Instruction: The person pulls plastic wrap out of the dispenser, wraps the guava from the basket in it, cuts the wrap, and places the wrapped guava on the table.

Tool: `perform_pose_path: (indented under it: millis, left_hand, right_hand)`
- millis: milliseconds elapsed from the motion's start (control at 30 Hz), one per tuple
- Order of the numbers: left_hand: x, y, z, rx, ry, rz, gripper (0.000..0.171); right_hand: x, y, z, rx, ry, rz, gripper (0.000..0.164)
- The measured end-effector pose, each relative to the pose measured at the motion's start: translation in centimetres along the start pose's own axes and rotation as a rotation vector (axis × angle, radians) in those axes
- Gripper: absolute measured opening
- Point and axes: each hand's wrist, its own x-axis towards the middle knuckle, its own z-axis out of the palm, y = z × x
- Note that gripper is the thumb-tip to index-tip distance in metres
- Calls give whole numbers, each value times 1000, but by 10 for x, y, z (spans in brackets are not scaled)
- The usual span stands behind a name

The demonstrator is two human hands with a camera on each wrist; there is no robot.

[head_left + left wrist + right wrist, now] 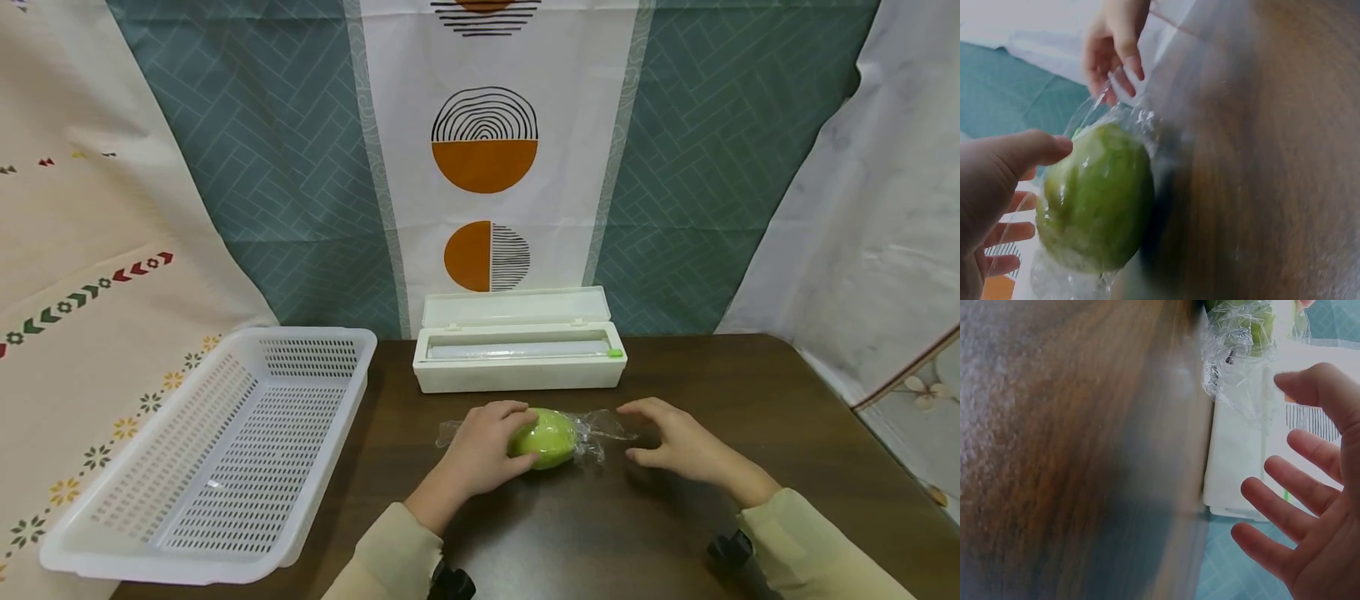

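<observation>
A green fruit, smooth and oval, lies on the table wrapped in clear cling film that sticks out crumpled at both ends. My left hand holds it from the left, with the thumb and index fingertip on its near and far sides. To the right, my right hand hovers beside the loose film end. Its fingers are spread and grip nothing in the right wrist view. Behind the fruit stands a white cling film box with its lid up and a roll inside.
On the left sits a white perforated plastic basket with nothing in it. The dark wooden table reaches back to a green and white patterned cloth. Pale cloths hang at both sides.
</observation>
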Motion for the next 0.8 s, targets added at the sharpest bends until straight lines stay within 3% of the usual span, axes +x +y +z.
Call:
perform_pose_path:
  millis: [300, 500, 667, 800]
  left_hand:
    - [3, 12, 8, 169, -15, 36, 47]
    - [7, 18, 11, 196, -59, -26, 59]
    - [14, 21, 17, 211, -126, -113, 81]
    - [18, 21, 23, 243, -128, -149, 93]
  right_hand:
    - [6, -3, 1, 31, -29, 0, 71]
    - [13, -8, 5, 42, -42, 26, 77]
    - [18, -9, 9, 55, -45, 10, 80]
    - [24, -9, 14, 65, -53, 3, 83]
